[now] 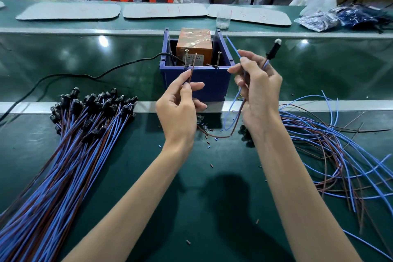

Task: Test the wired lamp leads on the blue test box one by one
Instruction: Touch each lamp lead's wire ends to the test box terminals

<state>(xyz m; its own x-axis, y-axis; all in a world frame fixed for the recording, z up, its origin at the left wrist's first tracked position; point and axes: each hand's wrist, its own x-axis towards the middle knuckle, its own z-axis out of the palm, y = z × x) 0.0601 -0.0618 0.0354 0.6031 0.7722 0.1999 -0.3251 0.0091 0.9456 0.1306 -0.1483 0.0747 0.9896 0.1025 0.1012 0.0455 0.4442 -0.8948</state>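
Centre of frame, at the blue plastic test box: left hand is pinching the thin brown lead, lying just beside the left screw post. Right hand is gripping the limp blue lead, with the black lamp standing above. Contact step is in hand; the next move probably calls for touching blue to the right screw post.

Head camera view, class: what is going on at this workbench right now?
A person is testing one black-bodied lamp at the open blue plastic test box. The left hand pinches the thin brown lead up beside the box's left upright screw. The right hand grips the thin blue lead, its end raised to the right of the box.
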